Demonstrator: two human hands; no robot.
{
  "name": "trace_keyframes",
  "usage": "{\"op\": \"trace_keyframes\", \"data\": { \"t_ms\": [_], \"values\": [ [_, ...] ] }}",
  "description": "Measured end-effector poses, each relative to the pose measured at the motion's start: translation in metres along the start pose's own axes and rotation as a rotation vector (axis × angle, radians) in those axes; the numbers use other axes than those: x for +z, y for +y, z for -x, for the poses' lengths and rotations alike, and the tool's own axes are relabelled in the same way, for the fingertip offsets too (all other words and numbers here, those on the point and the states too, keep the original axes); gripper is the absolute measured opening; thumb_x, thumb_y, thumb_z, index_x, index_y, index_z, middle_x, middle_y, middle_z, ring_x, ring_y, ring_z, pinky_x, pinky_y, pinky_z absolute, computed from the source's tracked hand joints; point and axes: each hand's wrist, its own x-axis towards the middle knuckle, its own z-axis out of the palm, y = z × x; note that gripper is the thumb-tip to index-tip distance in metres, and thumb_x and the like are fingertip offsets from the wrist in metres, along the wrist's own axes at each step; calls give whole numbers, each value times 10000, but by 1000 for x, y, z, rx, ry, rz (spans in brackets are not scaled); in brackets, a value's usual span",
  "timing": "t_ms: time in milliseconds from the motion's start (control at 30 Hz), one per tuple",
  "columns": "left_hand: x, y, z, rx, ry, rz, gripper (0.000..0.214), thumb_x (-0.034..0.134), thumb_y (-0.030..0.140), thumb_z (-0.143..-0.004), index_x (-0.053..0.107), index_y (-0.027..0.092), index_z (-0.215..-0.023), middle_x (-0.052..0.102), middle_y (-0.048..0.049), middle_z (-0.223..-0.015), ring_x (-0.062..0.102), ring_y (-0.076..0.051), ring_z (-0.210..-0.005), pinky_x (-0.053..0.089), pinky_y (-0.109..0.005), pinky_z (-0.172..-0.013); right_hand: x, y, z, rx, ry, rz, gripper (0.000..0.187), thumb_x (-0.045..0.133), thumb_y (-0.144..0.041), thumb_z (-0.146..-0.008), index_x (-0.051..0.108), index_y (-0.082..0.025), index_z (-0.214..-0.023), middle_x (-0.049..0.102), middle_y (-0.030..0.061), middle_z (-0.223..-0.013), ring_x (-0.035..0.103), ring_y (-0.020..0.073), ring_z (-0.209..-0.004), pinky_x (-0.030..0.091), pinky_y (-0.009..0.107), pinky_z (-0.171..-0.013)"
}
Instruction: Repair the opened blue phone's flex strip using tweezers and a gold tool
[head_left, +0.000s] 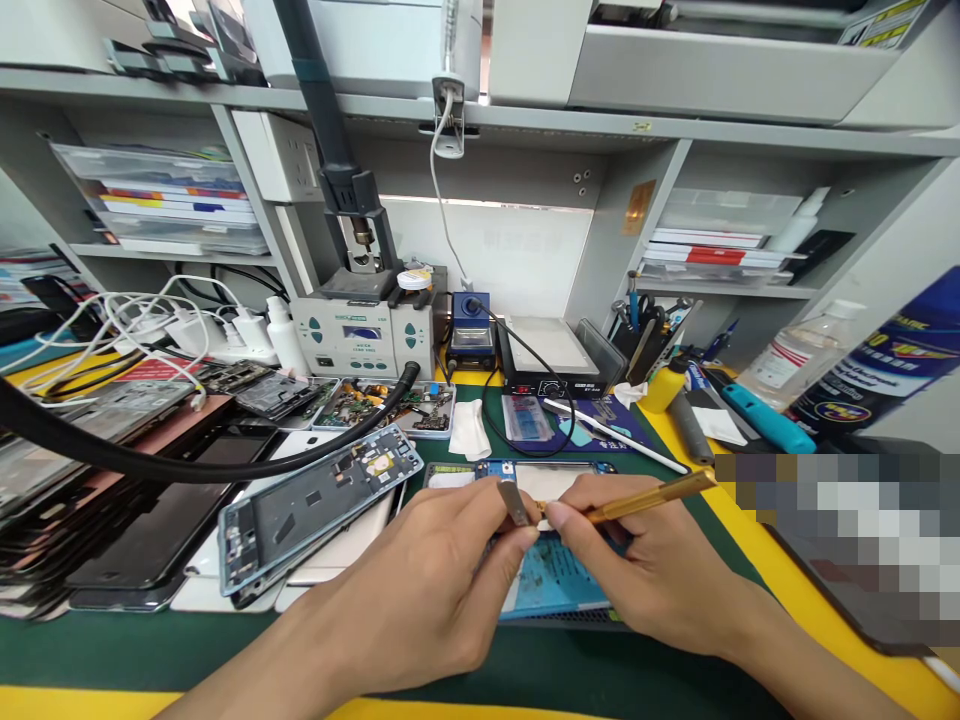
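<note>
My left hand is closed, thumb against fingers. A flat grey metal strip sticks up from its pinch. My right hand is closed too and holds a slim gold pen-shaped tool, its rear end pointing right. Between the two sets of fingertips sits a tiny gold and white piece, too small to name. The tool's tip is hidden by my fingers. Under both hands lies an opened blue phone housing, partly covered by them.
Phone frames and stacked phones crowd the left. Across them arches a black hose. Behind stand a rework station, a soldering station and a heating plate. Bottles and a blue can stand at right.
</note>
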Motion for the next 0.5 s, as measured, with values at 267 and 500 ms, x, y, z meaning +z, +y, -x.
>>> {"op": "trace_keyframes", "data": {
  "t_ms": [267,500],
  "values": [
    [0,0,0,2,-8,14,175,458,147,-1027,553,170,-1172,704,-77,-1080,702,-243,-1042,566,-366,-880,0,-1,0,-16,9,10,271,495,-205,-1023,653,-166,-806,526,-24,-639,477,132,-563,358,285,-564],
    [1,0,-1,13,-2,12,187,458,152,-1029,548,167,-1193,704,-78,-1081,708,-235,-1017,564,-355,-864,-1,0,1,-10,2,9,267,495,-202,-1023,654,-168,-811,534,-22,-643,485,135,-569,360,285,-566]
  ]
}}
